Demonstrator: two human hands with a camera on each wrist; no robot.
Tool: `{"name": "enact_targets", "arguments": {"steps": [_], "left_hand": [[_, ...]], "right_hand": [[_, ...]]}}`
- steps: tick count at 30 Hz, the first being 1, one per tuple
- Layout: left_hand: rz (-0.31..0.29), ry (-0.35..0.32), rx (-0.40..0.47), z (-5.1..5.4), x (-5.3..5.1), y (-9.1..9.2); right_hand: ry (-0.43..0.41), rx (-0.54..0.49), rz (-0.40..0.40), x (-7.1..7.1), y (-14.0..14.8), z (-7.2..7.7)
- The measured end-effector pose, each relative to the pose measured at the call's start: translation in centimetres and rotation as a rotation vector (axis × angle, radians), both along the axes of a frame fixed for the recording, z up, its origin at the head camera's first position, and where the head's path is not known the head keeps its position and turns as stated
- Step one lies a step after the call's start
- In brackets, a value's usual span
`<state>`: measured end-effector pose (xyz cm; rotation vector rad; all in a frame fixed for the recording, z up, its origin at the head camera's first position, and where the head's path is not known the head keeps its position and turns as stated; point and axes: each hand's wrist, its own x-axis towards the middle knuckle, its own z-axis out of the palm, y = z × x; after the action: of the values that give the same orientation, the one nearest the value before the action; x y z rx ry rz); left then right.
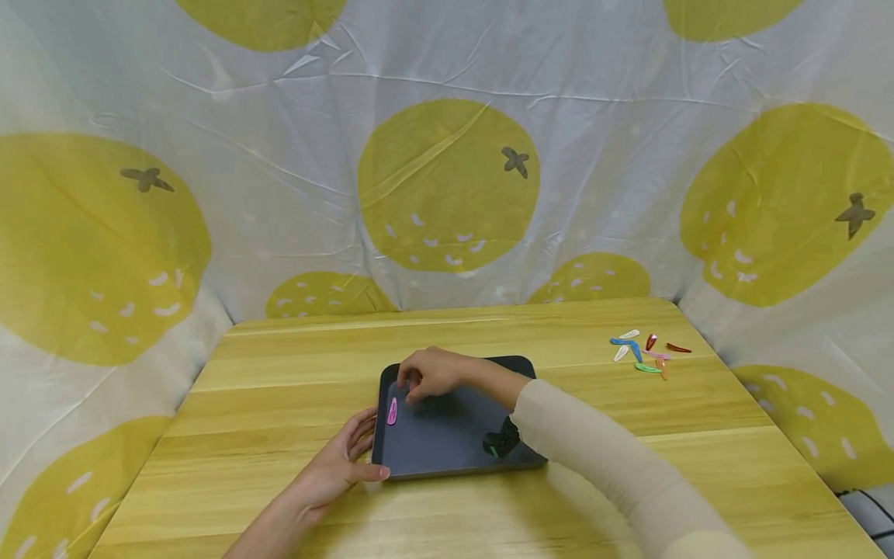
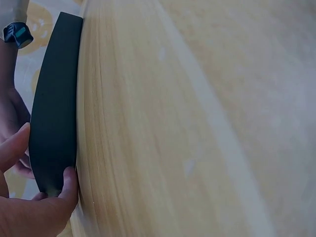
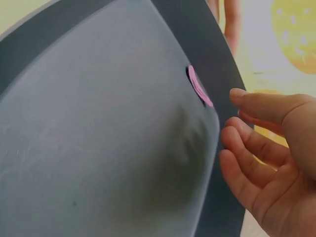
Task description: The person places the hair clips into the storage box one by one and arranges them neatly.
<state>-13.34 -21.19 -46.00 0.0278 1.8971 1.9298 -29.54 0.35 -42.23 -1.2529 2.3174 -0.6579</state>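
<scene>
Work over the left end of the dark tray (image 1: 447,446), pink clip (image 1: 393,411) by its wall

Leftmost, my left hand (image 1: 347,460) grips the tray at its front left corner, fingers along the outside of the left wall, thumb at the front edge. I judge that hold right for fine work: firm enough to stop the tray sliding on the bench (image 1: 293,388), light enough not to tip it.

Next along, the pink clip lies flat on the tray floor, lengthwise close beside the left wall, about midway along that edge.

Just right of it and slightly further back, my right hand (image 1: 434,373) hovers near the tray's back left corner. Thumb and fingers are bent but apart, with nothing visible between them. Over so thin a thing, fingertips should move straight up or down; a sideways brush could jam the clip against the wall.

Towards the front right corner, the black device (image 1: 499,441) by my cuff hangs over the tray, so I should mind that it doesn't catch the rim.

Far right, near the bench's back right corner, loose clips (image 1: 636,352) of several colours lie clustered; overlapping ones are best parted before pinching.
</scene>
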Motion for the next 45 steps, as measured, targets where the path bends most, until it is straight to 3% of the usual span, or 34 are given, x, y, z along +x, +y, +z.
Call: {"name": "enact_targets", "arguments": {"steps": [10, 35, 45], "left_hand": [[0.019, 0.011, -0.016, -0.2, -0.1, 0.2], [0.024, 0.000, -0.036, -0.2, -0.4, 0.5], [0.017, -0.010, -0.045, 0.0, -0.2, 0.1]], "right_hand": [[-0.011, -0.043, -0.002, -0.3, 3.8, 0.8], [-0.115, -0.096, -0.203, -1.1, 13.5, 1.9], [-0.149, -0.116, -0.280, -1.1, 17.6, 1.6]]}}
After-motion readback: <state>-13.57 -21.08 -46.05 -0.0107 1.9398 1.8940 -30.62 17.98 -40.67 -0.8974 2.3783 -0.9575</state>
